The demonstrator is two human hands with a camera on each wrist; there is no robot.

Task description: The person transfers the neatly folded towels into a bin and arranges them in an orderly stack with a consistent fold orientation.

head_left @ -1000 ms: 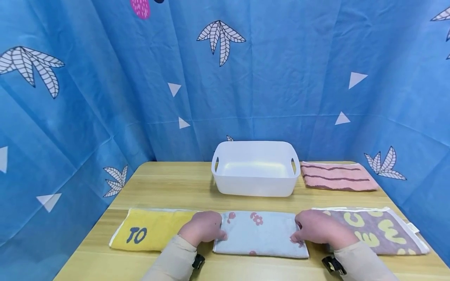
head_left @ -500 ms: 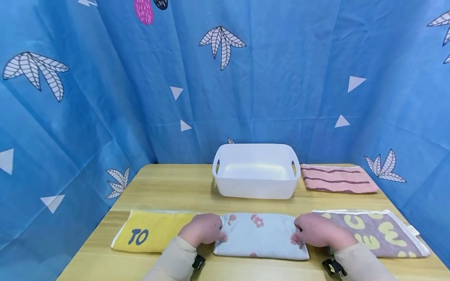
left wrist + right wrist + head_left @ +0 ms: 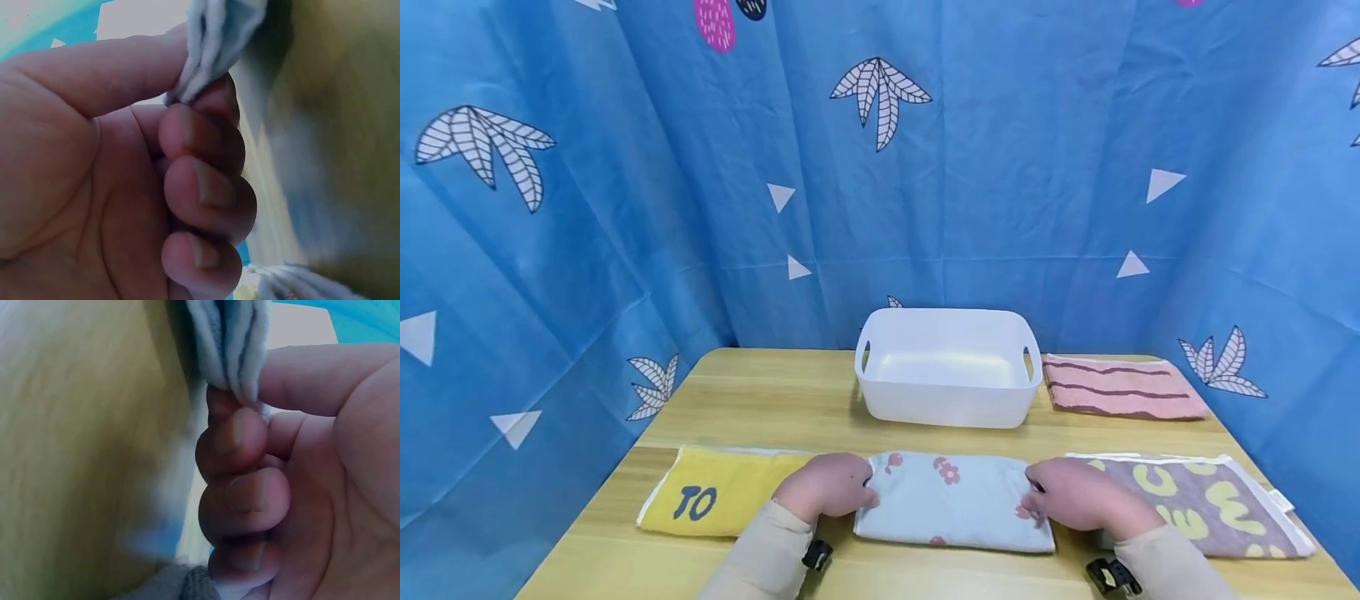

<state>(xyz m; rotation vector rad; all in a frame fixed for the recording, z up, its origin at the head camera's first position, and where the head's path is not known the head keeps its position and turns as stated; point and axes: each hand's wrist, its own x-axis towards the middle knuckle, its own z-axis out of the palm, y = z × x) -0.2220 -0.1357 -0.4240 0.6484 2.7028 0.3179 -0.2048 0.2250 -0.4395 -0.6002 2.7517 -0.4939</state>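
Note:
A folded light-blue towel (image 3: 953, 504) with pink flowers lies at the front middle of the table, between both hands. My left hand (image 3: 832, 486) pinches its left edge between thumb and fingers; the left wrist view shows the folded layers (image 3: 215, 47) in that pinch. At the opposite end, my right hand (image 3: 1075, 493) pinches the towel's right edge, and the right wrist view has the stacked layers (image 3: 234, 350) between thumb and index finger. The other fingers of each hand curl below the cloth. How far the towel is off the table, I cannot tell.
Behind the towel stands a white basket (image 3: 947, 406) with side handles. A yellow folded towel (image 3: 718, 492) lies left, partly behind my left arm. A purple lettered towel (image 3: 1213, 504) lies right, partly behind my right hand. A pink striped towel (image 3: 1123, 387) lies beyond it. Blue curtains (image 3: 1000, 167) surround the table.
The head view has shifted slightly. Both hands keep their pinch on the light-blue towel, which moves barely, if at all; the other towels and the basket stay in place.

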